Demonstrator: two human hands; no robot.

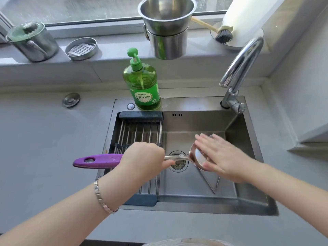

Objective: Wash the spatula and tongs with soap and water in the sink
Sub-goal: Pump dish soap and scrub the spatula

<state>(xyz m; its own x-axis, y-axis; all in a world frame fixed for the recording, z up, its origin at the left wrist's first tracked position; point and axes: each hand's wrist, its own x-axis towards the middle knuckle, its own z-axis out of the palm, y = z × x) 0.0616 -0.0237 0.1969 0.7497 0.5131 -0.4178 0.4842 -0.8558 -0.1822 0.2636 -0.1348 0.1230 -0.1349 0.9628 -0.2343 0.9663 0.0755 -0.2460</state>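
A metal spatula (pixel 196 158) with a purple handle lies level over the steel sink (pixel 252 132), its shiny blade above the drain (pixel 178 163). My left hand (pixel 142 157) grips the spatula where the purple handle meets the metal shaft. My right hand (pixel 218 157) lies flat on the blade with straight fingers, covering most of it. Thin metal tongs (pixel 213 181) rest on the sink floor, below my right hand. A green dish soap bottle (pixel 142 82) with a pump stands on the sink's back ledge.
A chrome faucet (pixel 239 71) arches over the sink's right back corner, with no water visible. A dark drying rack (pixel 140 132) with metal rods spans the sink's left part. On the windowsill stand stacked steel pots (pixel 166 27), a lidded pot (pixel 33 41), a small tin (pixel 81 48) and a brush (pixel 222 35).
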